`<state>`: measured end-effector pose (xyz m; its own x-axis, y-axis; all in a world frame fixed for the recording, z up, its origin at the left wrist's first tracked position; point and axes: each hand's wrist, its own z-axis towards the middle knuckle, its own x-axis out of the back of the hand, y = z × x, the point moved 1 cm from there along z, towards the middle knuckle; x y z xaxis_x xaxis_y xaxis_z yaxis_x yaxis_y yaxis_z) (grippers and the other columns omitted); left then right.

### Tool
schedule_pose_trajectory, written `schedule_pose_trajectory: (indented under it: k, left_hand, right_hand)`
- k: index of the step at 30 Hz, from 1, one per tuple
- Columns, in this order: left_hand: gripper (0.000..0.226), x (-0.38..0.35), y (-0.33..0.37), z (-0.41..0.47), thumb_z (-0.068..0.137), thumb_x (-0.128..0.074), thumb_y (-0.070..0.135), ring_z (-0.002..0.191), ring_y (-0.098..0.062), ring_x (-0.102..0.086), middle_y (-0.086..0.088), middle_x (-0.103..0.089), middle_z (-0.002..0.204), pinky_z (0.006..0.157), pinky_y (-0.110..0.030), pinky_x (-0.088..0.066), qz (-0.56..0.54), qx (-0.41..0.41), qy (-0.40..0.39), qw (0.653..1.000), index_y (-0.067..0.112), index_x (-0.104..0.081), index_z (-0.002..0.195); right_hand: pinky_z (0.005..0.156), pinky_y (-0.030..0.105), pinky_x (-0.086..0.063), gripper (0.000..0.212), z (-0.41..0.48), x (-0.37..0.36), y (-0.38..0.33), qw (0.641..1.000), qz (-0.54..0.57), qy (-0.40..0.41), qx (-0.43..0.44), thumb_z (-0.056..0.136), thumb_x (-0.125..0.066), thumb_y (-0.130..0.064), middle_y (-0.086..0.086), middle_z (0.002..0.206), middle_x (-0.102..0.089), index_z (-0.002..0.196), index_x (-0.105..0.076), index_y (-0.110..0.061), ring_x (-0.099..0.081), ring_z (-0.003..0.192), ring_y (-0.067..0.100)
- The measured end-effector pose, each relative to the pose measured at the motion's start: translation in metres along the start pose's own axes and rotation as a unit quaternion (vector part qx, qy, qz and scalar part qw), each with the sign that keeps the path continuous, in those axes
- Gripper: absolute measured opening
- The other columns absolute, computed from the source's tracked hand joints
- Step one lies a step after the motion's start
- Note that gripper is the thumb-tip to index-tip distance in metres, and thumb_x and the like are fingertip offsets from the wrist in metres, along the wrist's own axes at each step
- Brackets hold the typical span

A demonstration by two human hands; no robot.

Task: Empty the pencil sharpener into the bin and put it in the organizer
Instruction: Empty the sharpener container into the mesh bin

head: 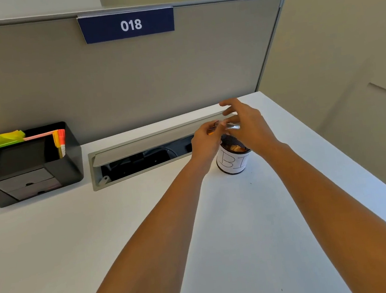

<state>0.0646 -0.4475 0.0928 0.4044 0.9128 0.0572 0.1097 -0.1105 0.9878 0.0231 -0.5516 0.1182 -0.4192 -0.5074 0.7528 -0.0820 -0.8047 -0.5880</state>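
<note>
Both my hands meet just above the bin (234, 163), a small black mesh cup with a white paper label, standing on the white desk. My left hand (204, 140) pinches the orange part of the pencil sharpener (214, 128). My right hand (247, 125) holds the sharpener's clear container (232, 125) with its upper fingers spread. Brown shavings lie inside the bin. The black desk organizer (29, 166) stands at the far left against the partition, holding sticky notes and coloured papers.
A grey cable tray (144, 154) with its lid raised runs along the back of the desk between organizer and bin. The grey partition (130, 81) with a "018" sign rises behind. The desk's right edge (349, 163) falls away beside the bin.
</note>
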Motion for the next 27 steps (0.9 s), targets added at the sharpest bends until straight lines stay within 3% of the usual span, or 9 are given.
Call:
schedule_pose_trajectory:
  k: [4, 7, 10, 14, 18, 22, 25, 27]
  left_hand:
    - [0.032, -0.001, -0.003, 0.008, 0.093, -0.048, 0.029, 0.104, -0.023, -0.059, -0.009, -0.064, 0.117, 0.092, -0.034, -0.050, 0.030, -0.018, 0.050, 0.998, 0.012, -0.060, 0.117]
    - [0.032, 0.000, -0.007, 0.011, 0.094, -0.044, 0.031, 0.083, -0.015, -0.057, -0.006, -0.064, 0.107, 0.077, -0.028, -0.046, -0.005, 0.028, 0.056, 0.998, 0.013, -0.061, 0.114]
    - [0.031, 0.000, -0.011, 0.013, 0.095, -0.043, 0.029, 0.066, -0.007, -0.051, -0.004, -0.061, 0.098, 0.078, -0.033, -0.045, -0.020, 0.049, 0.048, 0.997, 0.011, -0.062, 0.112]
    - [0.031, -0.002, -0.012, 0.012, 0.096, -0.040, 0.031, 0.066, -0.008, -0.050, -0.002, -0.062, 0.090, 0.075, -0.029, -0.042, -0.015, 0.053, 0.030, 0.998, 0.012, -0.063, 0.104]
    - [0.033, -0.001, -0.010, 0.013, 0.096, -0.040, 0.030, 0.067, -0.011, -0.050, -0.006, -0.067, 0.097, 0.062, -0.023, -0.040, -0.044, 0.068, -0.003, 0.997, 0.011, -0.061, 0.111]
    - [0.030, 0.001, -0.007, 0.014, 0.096, -0.041, 0.028, 0.065, -0.012, -0.049, -0.001, -0.061, 0.078, 0.058, -0.022, -0.039, -0.045, 0.064, -0.041, 0.996, 0.010, -0.063, 0.103]
    - [0.025, 0.002, -0.005, 0.017, 0.095, -0.042, 0.028, 0.066, -0.013, -0.049, -0.002, -0.058, 0.075, 0.059, -0.023, -0.039, -0.030, 0.058, -0.054, 0.996, 0.017, -0.063, 0.089]
    - [0.024, 0.003, -0.006, 0.018, 0.095, -0.042, 0.029, 0.066, -0.013, -0.048, -0.004, -0.057, 0.076, 0.061, -0.023, -0.039, -0.016, 0.054, -0.054, 0.997, 0.018, -0.063, 0.090]
  right_hand:
    - [0.083, 0.019, -0.044, 0.044, -0.005, 0.003, 0.014, 0.996, 0.033, 0.056, -0.060, 0.079, -0.069, -0.006, 0.012, 0.123, -0.057, 0.119, -0.052, -0.012, -0.059, 0.107, 0.020]
    - [0.084, 0.023, -0.047, 0.030, -0.016, 0.005, 0.031, 0.980, 0.084, 0.082, -0.159, 0.081, -0.061, 0.000, 0.010, 0.122, -0.055, 0.108, -0.058, -0.012, -0.059, 0.107, 0.021]
    - [0.089, 0.032, -0.049, 0.028, -0.024, -0.001, 0.038, 0.975, 0.114, 0.031, -0.186, 0.083, -0.056, -0.004, 0.008, 0.125, -0.053, 0.107, -0.060, -0.018, -0.055, 0.107, 0.020]
    - [0.087, 0.026, -0.042, 0.037, -0.025, -0.007, 0.035, 0.973, 0.157, -0.034, -0.167, 0.087, -0.055, -0.010, 0.003, 0.132, -0.049, 0.119, -0.055, -0.027, -0.047, 0.107, 0.012]
    - [0.072, 0.014, -0.039, 0.038, -0.023, -0.003, 0.030, 0.959, 0.217, -0.068, -0.169, 0.085, -0.056, -0.009, -0.002, 0.118, -0.058, 0.114, -0.057, -0.033, -0.052, 0.104, 0.012]
    - [0.070, 0.012, -0.039, 0.042, -0.020, -0.003, 0.024, 0.955, 0.210, -0.126, -0.167, 0.083, -0.061, -0.009, 0.000, 0.115, -0.060, 0.121, -0.056, -0.023, -0.053, 0.101, 0.013]
    - [0.080, 0.019, -0.040, 0.044, -0.018, -0.002, 0.023, 0.954, 0.198, -0.148, -0.172, 0.083, -0.061, -0.010, 0.003, 0.120, -0.059, 0.124, -0.054, -0.021, -0.051, 0.103, 0.015]
    - [0.086, 0.026, -0.038, 0.045, -0.018, -0.002, 0.023, 0.954, 0.186, -0.163, -0.167, 0.083, -0.061, -0.010, 0.004, 0.123, -0.058, 0.126, -0.052, -0.022, -0.050, 0.107, 0.016]
